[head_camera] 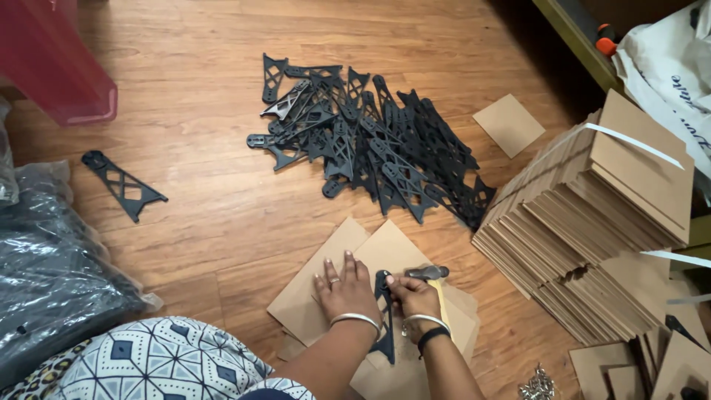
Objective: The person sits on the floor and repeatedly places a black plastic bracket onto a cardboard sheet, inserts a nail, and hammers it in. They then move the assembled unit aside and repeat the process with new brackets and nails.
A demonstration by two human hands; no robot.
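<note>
My left hand (344,289) lies flat with fingers spread on a brown cardboard sheet (326,267) on the wooden floor, just left of a black flat lattice bracket (385,337). That bracket lies on the cardboard between my two hands. My right hand (415,296) is closed around the wooden handle of a small hammer (428,273), whose metal head sits just above my knuckles, close to the bracket's upper end.
A big heap of the same black brackets (378,141) lies on the floor ahead. One single bracket (122,184) lies at the left. Stacked cardboard pieces (592,215) stand at the right. A red bin (52,59), plastic-wrapped bundle (52,274) and metal hardware (538,385) are nearby.
</note>
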